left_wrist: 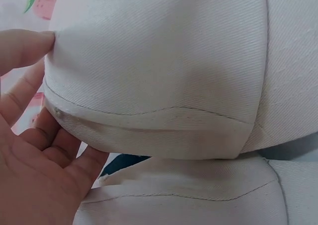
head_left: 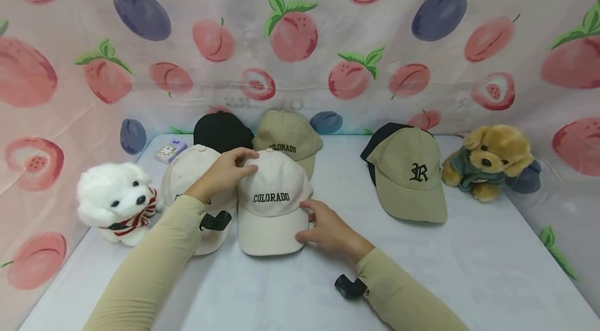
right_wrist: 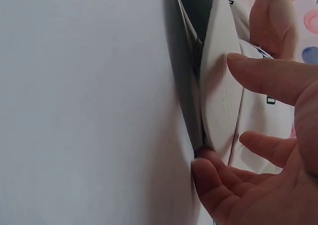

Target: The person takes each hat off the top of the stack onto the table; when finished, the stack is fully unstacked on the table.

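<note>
A cream baseball cap (head_left: 272, 190) lettered COLORADO lies in the middle of the table, its brim toward me. My left hand (head_left: 222, 172) holds it at the upper left of the crown. In the left wrist view the left thumb presses the outer fabric, with fingers at the cap's lower edge. At the brim's right side, my right hand (head_left: 330, 229) grips the edge; the right wrist view shows its thumb above the brim (right_wrist: 221, 101) and fingers beneath. A second cream cap (head_left: 199, 221) sits close on the left, partly hidden by my left forearm.
Behind stand a black cap (head_left: 222, 130) and a khaki COLORADO cap (head_left: 287, 133). To the right, a khaki cap with an R (head_left: 408, 175) overlaps a dark one. A white plush dog (head_left: 112, 198), a small purple box (head_left: 171, 151) and a brown plush dog (head_left: 492, 159) flank the caps.
</note>
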Motion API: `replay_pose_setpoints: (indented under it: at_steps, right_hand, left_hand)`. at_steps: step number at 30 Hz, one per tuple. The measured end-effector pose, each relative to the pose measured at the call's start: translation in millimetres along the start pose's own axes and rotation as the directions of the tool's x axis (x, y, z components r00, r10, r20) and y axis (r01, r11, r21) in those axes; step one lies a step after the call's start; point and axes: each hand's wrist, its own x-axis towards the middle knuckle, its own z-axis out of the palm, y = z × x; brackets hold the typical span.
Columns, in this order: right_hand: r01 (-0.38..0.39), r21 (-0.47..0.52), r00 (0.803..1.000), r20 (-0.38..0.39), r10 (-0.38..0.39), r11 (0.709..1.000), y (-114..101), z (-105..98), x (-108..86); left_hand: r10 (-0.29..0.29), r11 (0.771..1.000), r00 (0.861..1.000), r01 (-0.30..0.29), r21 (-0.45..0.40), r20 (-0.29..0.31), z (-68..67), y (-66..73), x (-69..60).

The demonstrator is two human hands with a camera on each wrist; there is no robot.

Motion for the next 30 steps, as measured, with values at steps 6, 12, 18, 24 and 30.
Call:
replay_pose_setpoints:
  at_steps: [6, 12, 18, 24, 30]
  right_hand:
    - [-0.014, -0.007, 1.000, 0.019, 0.014, 1.000, -2.7, 2.6, 2.9]
    - [-0.012, -0.032, 1.000, 0.027, 0.013, 0.999, -4.6, 3.9, 6.9]
    - [-0.008, -0.020, 0.999, 0.032, 0.009, 1.000, -4.7, 6.0, 9.8]
    - [0.010, 0.000, 0.999, 0.038, -0.010, 1.000, -5.4, 8.4, 10.6]
    - [-0.014, -0.003, 1.000, 0.013, 0.014, 1.000, -4.1, 8.5, 9.0]
  left_hand:
    - [0.019, 1.000, 1.000, -0.019, 0.021, -0.010, -0.8, 0.3, 1.2]
    - [0.028, 0.999, 1.000, -0.028, 0.026, -0.011, -1.6, 0.1, 3.2]
    - [0.029, 0.999, 0.999, -0.029, 0.019, -0.021, -3.2, -1.2, 4.6]
    - [0.023, 1.000, 0.999, -0.022, 0.023, -0.030, -2.1, -1.6, 3.7]
    - [0.024, 1.000, 0.999, -0.023, 0.010, -0.030, -0.7, 2.2, 0.6]
